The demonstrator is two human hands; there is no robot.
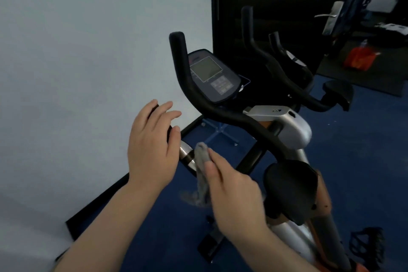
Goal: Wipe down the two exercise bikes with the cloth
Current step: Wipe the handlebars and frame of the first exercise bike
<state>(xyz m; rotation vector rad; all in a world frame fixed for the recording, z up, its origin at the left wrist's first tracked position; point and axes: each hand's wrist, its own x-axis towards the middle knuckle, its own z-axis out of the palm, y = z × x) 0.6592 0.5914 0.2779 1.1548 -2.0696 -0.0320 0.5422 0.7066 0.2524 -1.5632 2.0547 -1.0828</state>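
Observation:
The near exercise bike (287,126) has a silver body, black curved handlebars, a console (212,75) and a black saddle (291,187). My left hand (152,148) rests over the left handlebar grip, fingers spread and loosely curled on it. My right hand (234,196) holds a grey cloth (202,172) pressed against the chrome band of that same handlebar, just right of my left hand. A second bike (293,66) stands behind, with its own dark handlebars and saddle (337,93).
A pale wall fills the left. Blue carpet (364,139) covers the floor. A dark door with a metal handle (329,15) stands at the back right, with an orange object (359,57) on the floor beyond. A black pedal (366,243) sticks out low right.

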